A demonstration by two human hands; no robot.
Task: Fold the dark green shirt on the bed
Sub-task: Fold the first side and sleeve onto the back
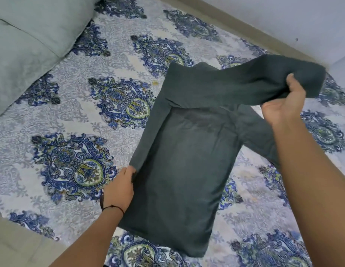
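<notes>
The dark green shirt [179,166] lies on the patterned bed sheet [75,116], its body a long rectangle running from near me toward the wall. Its left side is folded in over the body. My left hand [119,189] pinches the left edge of the shirt near the folded sleeve's end. My right hand [283,105] grips the right sleeve [264,79] and holds it raised above the shirt's top part. Part of the shirt's right side sticks out from under my right forearm.
A pale green pillow [27,45] lies at the top left of the bed. A wall and the bed's beige edge [245,29] run along the top right. A beige bed edge [15,241] shows at the bottom left.
</notes>
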